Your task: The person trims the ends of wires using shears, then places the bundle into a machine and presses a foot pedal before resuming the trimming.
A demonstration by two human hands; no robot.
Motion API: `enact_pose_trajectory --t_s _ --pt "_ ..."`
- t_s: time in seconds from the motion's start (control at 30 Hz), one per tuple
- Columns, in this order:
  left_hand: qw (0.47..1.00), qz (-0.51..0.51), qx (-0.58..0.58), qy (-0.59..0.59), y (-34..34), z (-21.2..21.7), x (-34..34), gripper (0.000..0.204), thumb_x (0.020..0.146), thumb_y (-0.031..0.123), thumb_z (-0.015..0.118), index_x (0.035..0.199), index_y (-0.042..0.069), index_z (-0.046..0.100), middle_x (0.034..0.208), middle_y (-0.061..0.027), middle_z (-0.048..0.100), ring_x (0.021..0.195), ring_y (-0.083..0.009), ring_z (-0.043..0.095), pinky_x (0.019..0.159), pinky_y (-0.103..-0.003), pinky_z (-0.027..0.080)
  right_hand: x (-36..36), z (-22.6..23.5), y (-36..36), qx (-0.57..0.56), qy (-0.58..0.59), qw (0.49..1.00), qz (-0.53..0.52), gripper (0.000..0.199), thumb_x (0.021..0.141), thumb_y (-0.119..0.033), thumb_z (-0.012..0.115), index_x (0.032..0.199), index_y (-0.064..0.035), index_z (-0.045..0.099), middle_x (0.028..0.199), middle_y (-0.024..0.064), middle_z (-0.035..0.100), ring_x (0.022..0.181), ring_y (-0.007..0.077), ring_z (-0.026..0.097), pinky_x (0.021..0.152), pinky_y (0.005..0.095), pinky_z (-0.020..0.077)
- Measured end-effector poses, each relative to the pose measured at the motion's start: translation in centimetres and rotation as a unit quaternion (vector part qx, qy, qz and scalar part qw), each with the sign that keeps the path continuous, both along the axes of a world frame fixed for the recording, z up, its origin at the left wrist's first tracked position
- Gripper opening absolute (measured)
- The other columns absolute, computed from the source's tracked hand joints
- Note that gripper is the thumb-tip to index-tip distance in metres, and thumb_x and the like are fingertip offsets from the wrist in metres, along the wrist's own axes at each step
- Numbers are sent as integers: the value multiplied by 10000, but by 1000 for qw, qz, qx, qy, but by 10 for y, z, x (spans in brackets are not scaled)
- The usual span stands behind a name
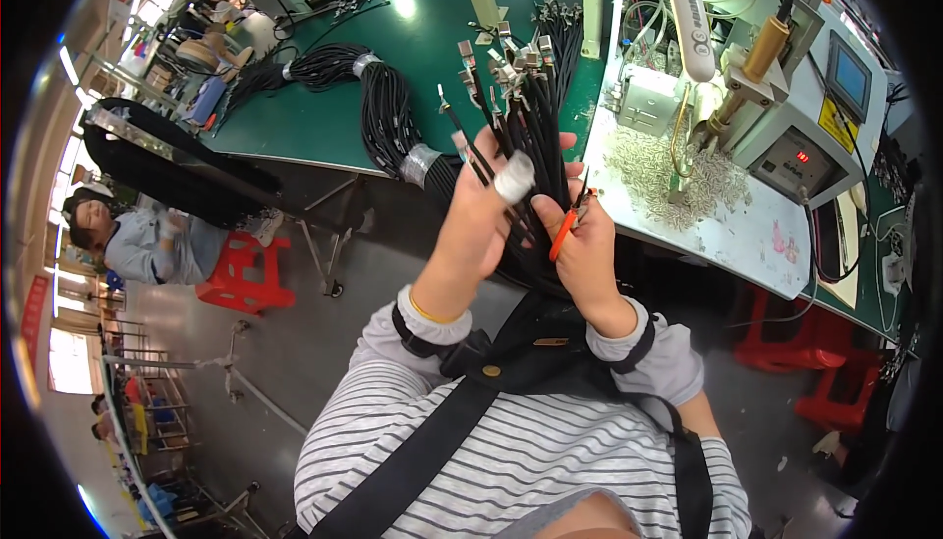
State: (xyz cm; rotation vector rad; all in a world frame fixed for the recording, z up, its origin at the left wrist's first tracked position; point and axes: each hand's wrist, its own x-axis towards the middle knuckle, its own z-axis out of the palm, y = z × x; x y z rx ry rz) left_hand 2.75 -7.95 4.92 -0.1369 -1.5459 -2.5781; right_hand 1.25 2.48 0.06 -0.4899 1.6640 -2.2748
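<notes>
My left hand (pixel 464 220) is wrapped round a thick bundle of black cables (pixel 538 112), its fingertips showing on the far side. The cable ends point up and away, with silvery metal connectors (pixel 513 70) on them. A blurred whitish wrap (pixel 514 178) lies across the near side of the bundle by my left palm. My right hand (pixel 592 249) is closed on small orange-handled scissors (pixel 563 235), blades pointing up beside the bundle. The lower part of the cables hangs down in front of my apron, partly hidden by my hands.
A tied coil of black cables (pixel 388 107) lies on the green table (pixel 295 127). To the right, a machine (pixel 810 117) stands on a white worktop (pixel 629 171) strewn with small pale scraps. Red stools (pixel 796 343) stand below it. At left a person (pixel 147 240) sits near a cable rack.
</notes>
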Motion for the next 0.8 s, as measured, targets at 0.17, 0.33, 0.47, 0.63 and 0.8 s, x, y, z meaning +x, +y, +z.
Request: enact_pose_trajectory --t_s 0.17,0.33,0.47,0.63,0.8 --pt "988 17 134 72 -4 -23 12 573 815 218 582 1249 13 268 1128 -145 483 909 -188 550 796 -281 427 0 -2 -2 14 -8 998 -55 201 848 -102 528 996 29 490 823 44 573 716 85 537 632 209 439" --pt "976 116 -184 28 9 -35 17 526 817 227 582 1225 5 336 1108 -116 510 918 -156 536 811 -268 406 -4 -9 -3 -27 80 993 -86 203 838 -84 545 1005 22 502 825 16 563 727 62 506 644 206 418" --pt "979 13 -180 -91 -1 -21 15 468 847 199 530 1233 3 352 1151 -112 494 988 -171 519 841 -294 413 -3 -2 9 34 63 997 -21 202 820 -49 555 1006 16 510 812 2 554 710 62 490 647 215 409" --pt "983 34 -176 -28 2 -14 6 369 842 151 532 1161 -13 448 1086 -112 542 961 -157 528 840 -282 405 0 6 16 51 84 995 37 210 803 -24 561 1002 21 512 801 1 552 696 61 477 641 213 401" --pt "982 -21 -189 -19 -10 -13 9 247 829 108 547 1045 -9 519 982 -59 581 913 -121 530 811 -254 405 1 15 24 114 161 980 -38 205 797 -5 554 995 26 511 780 19 550 690 70 474 632 203 390"
